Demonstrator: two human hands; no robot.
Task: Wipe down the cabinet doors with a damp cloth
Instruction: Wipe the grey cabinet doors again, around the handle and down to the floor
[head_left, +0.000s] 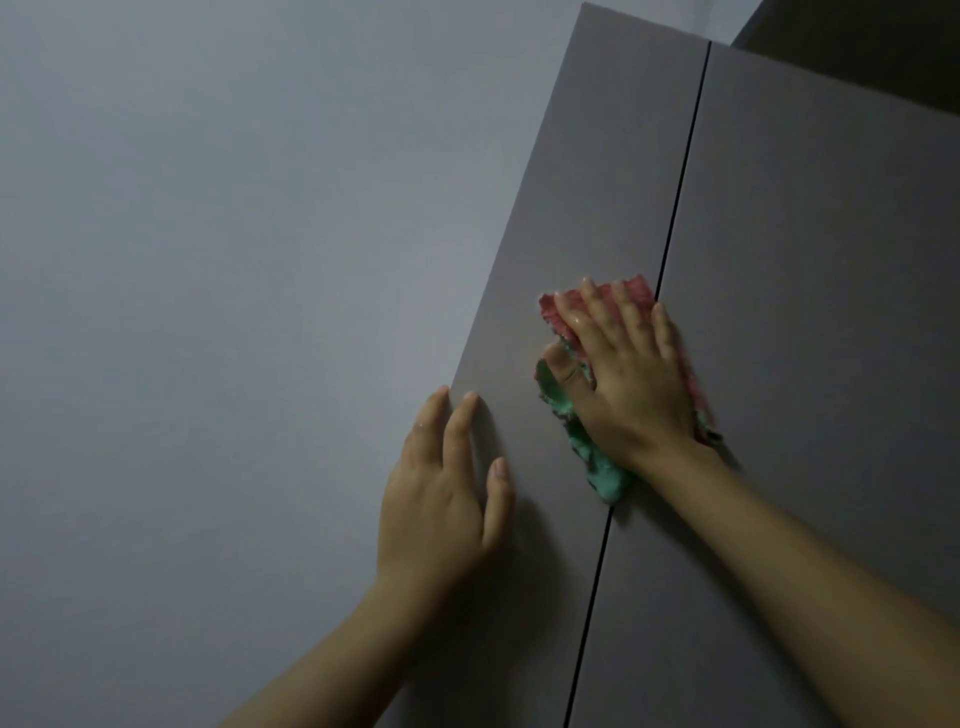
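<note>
hands (447, 499) flat on cabinet doors (597, 208)

Two flat grey cabinet doors, matte, handle-free, closed flush, with a thin dark seam between them. Left door (587, 208) is narrow; right door (831, 260) is wider. Cloth (582, 436), pink at its upper end and green at its lower, crumpled, lies flat against the left door, its right edge at the seam.

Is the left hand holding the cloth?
No, the left hand rests bare on the left door; the right hand presses the cloth.
</note>
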